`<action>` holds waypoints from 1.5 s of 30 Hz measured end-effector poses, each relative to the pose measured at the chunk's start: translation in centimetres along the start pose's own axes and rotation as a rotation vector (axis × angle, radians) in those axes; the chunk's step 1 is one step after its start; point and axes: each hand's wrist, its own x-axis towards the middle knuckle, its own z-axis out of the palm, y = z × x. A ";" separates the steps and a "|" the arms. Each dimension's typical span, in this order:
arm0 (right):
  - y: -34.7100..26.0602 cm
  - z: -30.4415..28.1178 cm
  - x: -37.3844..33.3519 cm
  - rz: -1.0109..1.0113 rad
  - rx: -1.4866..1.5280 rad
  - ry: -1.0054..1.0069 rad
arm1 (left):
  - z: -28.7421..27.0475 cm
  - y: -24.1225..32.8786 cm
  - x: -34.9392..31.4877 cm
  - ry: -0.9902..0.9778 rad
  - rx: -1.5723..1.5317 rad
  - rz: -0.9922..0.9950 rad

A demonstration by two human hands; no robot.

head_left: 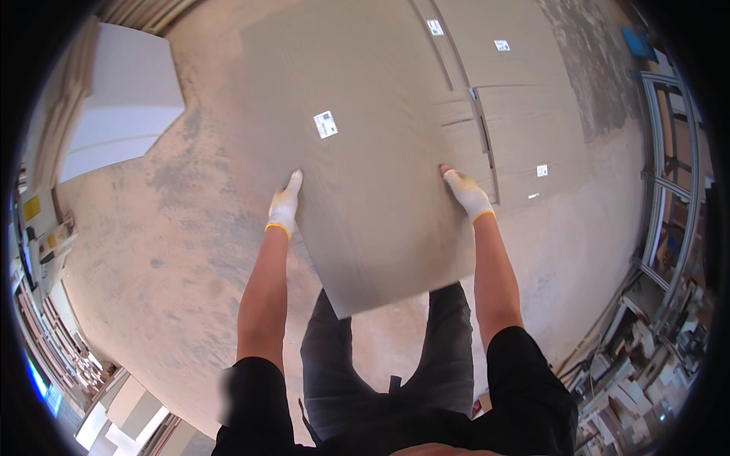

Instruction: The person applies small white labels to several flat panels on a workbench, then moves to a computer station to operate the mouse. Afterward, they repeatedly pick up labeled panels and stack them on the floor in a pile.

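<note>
1. Gloved left hand [285, 205] and right hand [469, 194] grip opposite edges of a flat, taupe wood-grain panel [372, 213].
2. It spans between the fingers; a white label [325, 124] shows beyond the left thumb [295, 179].

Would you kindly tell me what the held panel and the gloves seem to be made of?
Panel: probably wood-based board with a low-sheen grey-brown finish, judging by faint grain-like streaks. Gloves: likely knitted fabric, off-white, matt, given the close fit and yellow-edged cuffs.
</note>
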 end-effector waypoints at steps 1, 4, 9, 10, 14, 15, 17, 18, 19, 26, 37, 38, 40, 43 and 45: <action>0.7 0.6 1.2 -0.006 -0.045 -0.049 | 0.3 -1.8 0.8 0.034 0.110 0.025; 4.4 3.9 4.4 0.001 -0.239 0.101 | 1.5 -9.3 -0.2 0.032 0.333 0.013; 14.6 12.4 3.0 0.239 0.113 0.194 | 5.6 -22.6 -5.7 -0.212 0.003 -0.123; 16.1 14.5 3.0 0.312 0.309 0.156 | 6.3 -24.1 -6.1 -0.180 -0.085 -0.100; 20.7 20.2 3.3 0.353 1.282 0.127 | 8.4 -25.9 -7.1 -0.118 -0.284 -0.435; 21.4 21.0 3.6 0.308 1.497 0.109 | 8.8 -25.7 -7.5 -0.098 -0.359 -0.611; 22.1 21.9 4.2 0.240 1.548 0.110 | 9.6 -24.8 -8.3 -0.146 -0.516 -0.712; 22.3 22.1 4.6 0.245 1.528 0.086 | 10.0 -24.4 -8.7 -0.212 -0.629 -0.687; 22.4 22.1 4.8 0.332 1.505 0.111 | 10.3 -24.1 -9.0 -0.246 -0.738 -0.687; 22.2 22.0 5.5 0.236 1.398 0.097 | 10.9 -23.9 -8.5 -0.238 -0.728 -0.569; 23.0 16.6 2.3 0.335 1.096 -0.100 | 7.6 -20.3 -10.8 -0.098 -0.022 -0.609; 24.9 16.0 1.1 0.273 0.889 -0.073 | 6.6 -19.5 -11.5 -0.051 0.223 -0.440; 30.7 15.1 -2.2 0.186 0.401 -0.026 | 4.3 -17.9 -13.9 0.005 0.740 -0.147; 41.5 14.1 -9.2 0.267 0.293 -0.024 | 0.2 -14.5 -18.5 -0.212 0.930 0.183; 47.8 13.2 -13.4 0.298 0.449 -0.188 | -2.2 -12.6 -23.0 -0.221 0.630 0.112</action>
